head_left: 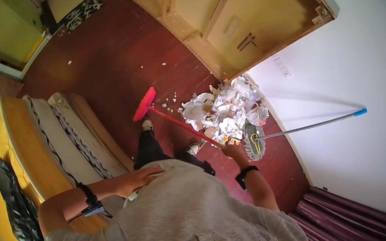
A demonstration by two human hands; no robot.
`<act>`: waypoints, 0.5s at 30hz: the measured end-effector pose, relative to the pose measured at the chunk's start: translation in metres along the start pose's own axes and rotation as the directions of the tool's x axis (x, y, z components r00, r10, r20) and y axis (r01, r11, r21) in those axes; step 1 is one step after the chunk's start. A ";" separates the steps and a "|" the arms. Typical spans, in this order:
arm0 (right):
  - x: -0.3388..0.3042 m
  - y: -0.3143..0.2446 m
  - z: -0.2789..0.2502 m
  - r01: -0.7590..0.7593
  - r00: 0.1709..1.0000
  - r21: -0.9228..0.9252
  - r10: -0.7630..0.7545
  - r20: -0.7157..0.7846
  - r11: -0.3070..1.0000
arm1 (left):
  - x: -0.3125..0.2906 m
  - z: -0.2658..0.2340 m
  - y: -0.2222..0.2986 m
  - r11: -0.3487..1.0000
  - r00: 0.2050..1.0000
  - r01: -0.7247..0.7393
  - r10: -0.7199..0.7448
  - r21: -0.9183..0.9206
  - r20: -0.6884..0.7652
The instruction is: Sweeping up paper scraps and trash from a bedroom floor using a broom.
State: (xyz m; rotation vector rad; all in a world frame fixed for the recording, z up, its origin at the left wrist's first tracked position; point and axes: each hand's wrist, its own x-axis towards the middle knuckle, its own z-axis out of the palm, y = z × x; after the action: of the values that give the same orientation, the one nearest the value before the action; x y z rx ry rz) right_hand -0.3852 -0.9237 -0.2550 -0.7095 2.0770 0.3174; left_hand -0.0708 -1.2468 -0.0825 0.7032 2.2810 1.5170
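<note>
My right hand (232,151) is wrapped round the upper end of a red broom handle (185,127). The handle slants forward and left to a red broom head (144,103), which is on the dark red floor just beyond my left shoe (146,124). Against the front of my grey shirt (180,202) lies my left hand (142,179), its fingers stretched out and flat. To the right of the broom is a heap of crumpled paper and plastic waste (228,103). Small white scraps (167,107) are scattered between the heap and the broom head.
A mop with a grey-green head (255,143) leans on the white wall (335,69), beside the heap. At the left stands a yellow wooden piece of furniture (19,141) with mattress-like pads (63,140). Ahead is a large wooden frame (247,17); a purple curtain (342,218) hangs lower right.
</note>
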 end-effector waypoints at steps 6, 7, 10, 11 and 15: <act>-0.077 0.176 0.062 -0.283 0.926 0.315 0.172 0.336 0.906 | 0.019 0.014 0.030 0.968 0.962 0.243 -0.232 0.066 -0.145; -0.088 0.229 0.090 -0.208 0.971 0.263 0.166 0.173 0.942 | 0.020 0.010 0.025 0.982 0.978 0.176 -0.166 0.072 -0.123; -0.145 0.184 -0.002 -0.261 0.965 -0.091 0.257 -0.057 0.961 | 0.021 0.005 0.025 0.985 0.978 0.165 -0.156 0.059 -0.136; -0.151 0.174 -0.027 -0.275 0.960 -0.171 0.260 -0.102 0.946 | 0.018 0.004 0.030 0.985 0.980 0.162 -0.154 0.056 -0.124; -0.147 0.139 -0.087 -0.275 0.955 -0.250 0.232 -0.187 0.928 | 0.005 -0.022 0.013 0.987 0.985 0.148 -0.141 0.058 -0.102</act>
State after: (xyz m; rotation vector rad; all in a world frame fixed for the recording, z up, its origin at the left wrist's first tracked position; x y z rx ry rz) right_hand -0.4623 -0.7993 -0.0904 -0.6406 2.3039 0.7286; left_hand -0.0828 -1.2568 -0.0617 0.4773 2.4058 1.4457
